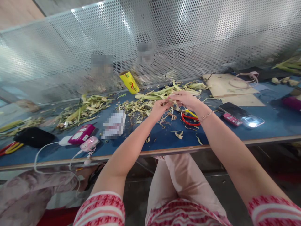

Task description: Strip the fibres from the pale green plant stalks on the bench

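Close together over the dry plant scraps, my left hand and my right hand meet at the fingertips. Both have their fingers closed in a pinch; what sits between them is too small to make out. Long pale green leaf strips lie just behind the hands. Scissors with red and yellow handles rest beneath my right wrist, partly hidden by it. Small curled peelings are scattered on the blue table nearer to me.
A yellow tube leans by the perforated metal screen. On the right lie brown paper sheets and a phone. Leftward are a magenta box, white cable, black pouch and another leaf pile. A person's patterned trousers show lower left.
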A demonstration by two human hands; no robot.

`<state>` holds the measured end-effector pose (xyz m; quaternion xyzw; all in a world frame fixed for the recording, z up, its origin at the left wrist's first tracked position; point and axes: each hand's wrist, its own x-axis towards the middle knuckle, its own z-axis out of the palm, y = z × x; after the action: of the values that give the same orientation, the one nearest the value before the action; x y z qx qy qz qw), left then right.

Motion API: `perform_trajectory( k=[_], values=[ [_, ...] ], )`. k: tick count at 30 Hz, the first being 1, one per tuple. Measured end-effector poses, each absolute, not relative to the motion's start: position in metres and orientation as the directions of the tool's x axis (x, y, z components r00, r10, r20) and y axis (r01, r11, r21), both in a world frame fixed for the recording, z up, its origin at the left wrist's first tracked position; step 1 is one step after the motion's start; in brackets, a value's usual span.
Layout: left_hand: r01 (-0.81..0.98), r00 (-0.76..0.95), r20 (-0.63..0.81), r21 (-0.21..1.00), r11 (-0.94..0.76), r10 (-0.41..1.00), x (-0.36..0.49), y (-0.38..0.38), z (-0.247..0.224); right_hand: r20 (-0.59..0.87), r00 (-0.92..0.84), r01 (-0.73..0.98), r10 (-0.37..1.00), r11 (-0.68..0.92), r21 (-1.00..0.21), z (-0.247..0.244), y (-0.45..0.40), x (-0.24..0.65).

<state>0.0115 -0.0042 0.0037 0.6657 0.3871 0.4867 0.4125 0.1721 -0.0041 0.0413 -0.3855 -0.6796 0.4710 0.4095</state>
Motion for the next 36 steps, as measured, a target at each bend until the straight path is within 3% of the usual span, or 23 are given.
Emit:
perform_trajectory(
  k=[3, 6, 10, 13, 17, 21, 25, 28, 36],
  values=[
    [-0.024, 0.172, 0.248, 0.969, -0.247, 0.953, 0.014, -0.002, 0.003, 0.329, -0.370, 0.242, 0.869, 0.432, -0.869, 0.039, -0.002, 0.173],
    [-0.130, 0.127, 0.172, 0.979, -0.155, 0.977, 0.015, -0.003, 0.006, 0.343, -0.400, 0.348, 0.850, 0.487, -0.801, 0.038, -0.001, 0.172],
    [-0.173, 0.081, 0.088, 0.982, -0.073, 0.993, 0.014, -0.004, 0.011, 0.302, -0.357, 0.426, 0.884, 0.442, -0.790, 0.034, 0.000, 0.169],
    [-0.171, 0.077, 0.083, 0.983, -0.069, 0.994, 0.013, -0.004, 0.011, 0.209, -0.272, 0.393, 0.939, 0.307, -0.866, 0.033, 0.002, 0.168],
    [-0.141, 0.080, 0.096, 0.986, -0.084, 0.992, 0.012, -0.001, 0.008, -0.035, -0.200, 0.307, 0.979, 0.028, -0.951, 0.039, -0.001, 0.167],
    [-0.122, 0.076, 0.141, 0.984, -0.131, 0.987, 0.011, 0.001, 0.005, -0.273, -0.307, 0.169, 0.912, -0.230, -0.959, 0.043, -0.008, 0.168],
    [-0.130, 0.072, 0.171, 0.978, -0.161, 0.983, 0.011, -0.001, 0.007, -0.274, -0.411, -0.094, 0.869, -0.340, -0.936, 0.040, -0.007, 0.166],
    [-0.140, 0.085, 0.181, 0.976, -0.168, 0.980, 0.011, -0.002, 0.008, -0.262, -0.386, -0.242, 0.885, -0.370, -0.897, 0.035, -0.002, 0.162],
    [-0.148, 0.173, 0.178, 0.977, -0.153, 0.969, 0.009, 0.000, 0.005, -0.166, -0.173, -0.452, 0.971, -0.228, -0.862, 0.030, 0.005, 0.157]
  ],
)
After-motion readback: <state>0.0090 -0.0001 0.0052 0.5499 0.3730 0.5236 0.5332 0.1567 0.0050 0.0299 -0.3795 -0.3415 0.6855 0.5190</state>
